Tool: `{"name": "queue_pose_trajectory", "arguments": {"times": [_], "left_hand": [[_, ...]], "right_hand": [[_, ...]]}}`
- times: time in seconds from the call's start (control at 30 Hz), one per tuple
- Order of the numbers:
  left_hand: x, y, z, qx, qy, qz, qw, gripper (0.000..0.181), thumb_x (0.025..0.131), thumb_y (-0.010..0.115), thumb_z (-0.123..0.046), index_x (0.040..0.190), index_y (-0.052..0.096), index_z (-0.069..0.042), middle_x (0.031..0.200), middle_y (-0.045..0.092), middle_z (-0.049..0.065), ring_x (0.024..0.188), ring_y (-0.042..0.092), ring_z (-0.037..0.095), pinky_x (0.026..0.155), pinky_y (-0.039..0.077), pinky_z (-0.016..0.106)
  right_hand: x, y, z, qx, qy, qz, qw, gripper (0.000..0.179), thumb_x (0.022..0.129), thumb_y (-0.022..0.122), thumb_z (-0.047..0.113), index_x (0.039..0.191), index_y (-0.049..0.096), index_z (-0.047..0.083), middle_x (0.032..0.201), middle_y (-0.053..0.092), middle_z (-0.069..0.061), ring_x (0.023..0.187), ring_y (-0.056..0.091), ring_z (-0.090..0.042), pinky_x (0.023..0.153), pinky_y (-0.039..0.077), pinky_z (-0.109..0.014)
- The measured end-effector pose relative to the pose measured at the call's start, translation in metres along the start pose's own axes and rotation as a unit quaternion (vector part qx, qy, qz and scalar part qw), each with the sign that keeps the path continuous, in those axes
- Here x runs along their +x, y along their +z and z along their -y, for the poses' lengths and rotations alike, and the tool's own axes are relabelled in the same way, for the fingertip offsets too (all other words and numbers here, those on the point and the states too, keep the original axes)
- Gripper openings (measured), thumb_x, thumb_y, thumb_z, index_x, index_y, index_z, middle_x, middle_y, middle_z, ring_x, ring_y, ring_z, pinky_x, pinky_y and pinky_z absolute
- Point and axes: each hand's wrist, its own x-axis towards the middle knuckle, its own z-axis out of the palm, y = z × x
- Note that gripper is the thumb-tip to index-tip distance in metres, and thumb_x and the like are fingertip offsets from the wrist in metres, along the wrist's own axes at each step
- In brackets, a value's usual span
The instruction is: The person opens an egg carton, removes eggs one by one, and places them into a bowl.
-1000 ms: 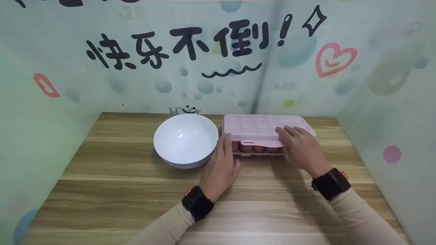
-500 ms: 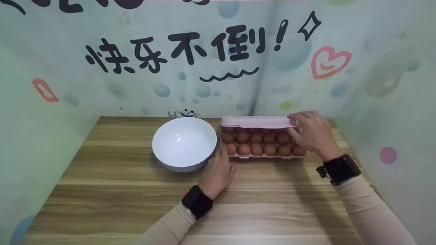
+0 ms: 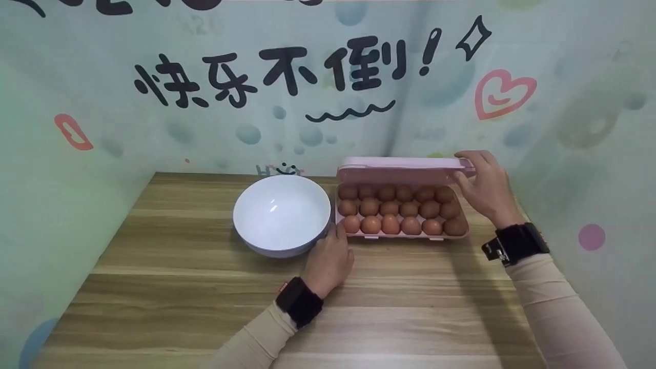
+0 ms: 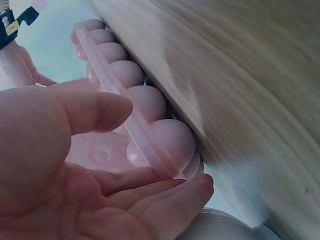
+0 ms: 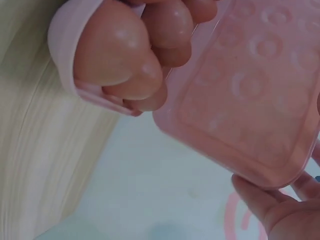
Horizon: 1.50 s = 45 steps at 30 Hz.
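Observation:
A pink egg box [image 3: 402,237] holds brown eggs [image 3: 390,224] in rows, its lid [image 3: 405,176] tilted up along the back edge. My right hand [image 3: 487,189] grips the lid's right end between thumb and fingers. The right wrist view shows the dimpled inside of the lid [image 5: 250,85] with fingertips at its corner. At the box's front left corner is my left hand [image 3: 329,264], fingers extended, between box and bowl. In the left wrist view its fingers [image 4: 170,205] lie straight against the corner, the thumb apart from them.
A white bowl [image 3: 282,212] stands just left of the egg box, close to my left fingertips. All rests on a wood-grain table [image 3: 195,302]. A printed curtain [image 3: 205,138] rises behind the table's far edge and along both sides.
My right hand has lifted the lid up and back, uncovering the rows of eggs. My left hand has slid slightly down, nearer the box's front corner.

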Motion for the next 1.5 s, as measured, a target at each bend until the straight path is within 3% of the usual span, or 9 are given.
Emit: {"name": "queue_pose_trajectory", "arguments": {"times": [0.13, 0.37, 0.6, 0.87, 1.1, 1.2, 1.3, 1.4, 1.5], "left_hand": [[0.0, 0.001, -0.001, 0.026, -0.001, 0.0, 0.9996, 0.053, 0.094, 0.073, -0.012, 0.136, 0.053, 0.015, 0.123, 0.064, 0.03, 0.087, 0.075, 0.039, 0.071, 0.064, 0.046], [0.001, 0.002, -0.002, 0.048, 0.008, 0.01, 0.9988, 0.047, 0.1, 0.059, -0.006, 0.139, 0.05, 0.018, 0.128, 0.062, 0.034, 0.085, 0.075, 0.038, 0.067, 0.064, 0.045], [0.001, 0.002, -0.002, 0.057, 0.009, 0.004, 0.9983, 0.043, 0.101, 0.054, -0.002, 0.138, 0.05, 0.018, 0.128, 0.061, 0.035, 0.082, 0.075, 0.037, 0.064, 0.063, 0.043], [0.0, 0.001, -0.003, 0.07, 0.008, 0.018, 0.9973, 0.045, 0.101, 0.056, 0.001, 0.142, 0.05, 0.017, 0.132, 0.061, 0.035, 0.081, 0.075, 0.035, 0.064, 0.063, 0.042], [0.0, 0.002, -0.003, 0.082, 0.016, 0.024, 0.9962, 0.045, 0.101, 0.057, 0.002, 0.143, 0.051, 0.017, 0.132, 0.061, 0.035, 0.08, 0.075, 0.031, 0.065, 0.063, 0.039], [0.0, 0.002, -0.004, 0.079, 0.017, 0.027, 0.9963, 0.043, 0.102, 0.055, 0.002, 0.143, 0.051, 0.017, 0.133, 0.061, 0.036, 0.081, 0.076, 0.031, 0.066, 0.063, 0.039], [-0.001, 0.002, -0.004, 0.08, 0.017, 0.021, 0.9965, 0.043, 0.102, 0.056, 0.001, 0.142, 0.052, 0.017, 0.132, 0.061, 0.035, 0.08, 0.075, 0.031, 0.065, 0.063, 0.038], [-0.001, 0.002, -0.003, 0.09, 0.022, 0.008, 0.9957, 0.045, 0.101, 0.06, 0.0, 0.141, 0.053, 0.017, 0.127, 0.063, 0.032, 0.078, 0.074, 0.03, 0.063, 0.063, 0.038], [-0.001, 0.003, -0.003, 0.098, 0.026, 0.004, 0.9948, 0.046, 0.099, 0.062, 0.0, 0.141, 0.053, 0.017, 0.124, 0.063, 0.03, 0.077, 0.074, 0.029, 0.063, 0.062, 0.037]], "right_hand": [[0.005, 0.0, -0.006, 0.012, -0.008, -0.023, 0.9996, 0.033, 0.103, 0.067, 0.008, 0.135, 0.064, 0.0, 0.133, 0.061, -0.026, 0.125, 0.058, -0.045, 0.098, 0.049, -0.062], [0.021, 0.004, -0.009, 0.044, 0.052, -0.04, 0.9969, 0.039, 0.109, 0.062, 0.025, 0.133, 0.051, -0.003, 0.131, 0.05, -0.026, 0.114, 0.056, -0.043, 0.097, 0.051, -0.057], [0.038, 0.012, -0.008, 0.054, 0.073, -0.059, 0.9941, 0.037, 0.111, 0.056, 0.03, 0.131, 0.058, 0.0, 0.128, 0.056, -0.025, 0.109, 0.053, -0.04, 0.093, 0.045, -0.053], [0.048, 0.013, -0.014, 0.058, 0.078, -0.049, 0.9941, 0.034, 0.114, 0.047, 0.018, 0.139, 0.064, 0.002, 0.135, 0.065, -0.023, 0.124, 0.059, -0.04, 0.105, 0.047, -0.056], [0.056, 0.013, -0.021, 0.057, 0.087, -0.028, 0.9942, 0.037, 0.114, 0.043, 0.011, 0.145, 0.064, 0.009, 0.145, 0.064, -0.019, 0.138, 0.057, -0.037, 0.114, 0.045, -0.055], [0.058, 0.013, -0.025, 0.065, 0.092, 0.005, 0.9936, 0.048, 0.113, 0.039, 0.004, 0.158, 0.051, 0.014, 0.157, 0.054, -0.019, 0.147, 0.048, -0.038, 0.119, 0.039, -0.056], [0.06, 0.016, -0.028, 0.074, 0.085, 0.056, 0.9921, 0.062, 0.111, 0.037, 0.004, 0.17, 0.022, 0.014, 0.165, 0.038, -0.027, 0.153, 0.035, -0.044, 0.123, 0.03, -0.061], [0.062, 0.02, -0.03, 0.085, 0.085, 0.099, 0.9879, 0.076, 0.109, 0.038, 0.008, 0.171, -0.007, 0.015, 0.167, 0.021, -0.036, 0.155, 0.023, -0.05, 0.125, 0.022, -0.065], [0.062, 0.024, -0.03, 0.104, 0.105, 0.12, 0.9818, 0.085, 0.109, 0.042, 0.014, 0.168, -0.019, 0.018, 0.169, 0.011, -0.037, 0.158, 0.017, -0.05, 0.126, 0.018, -0.066]]}}
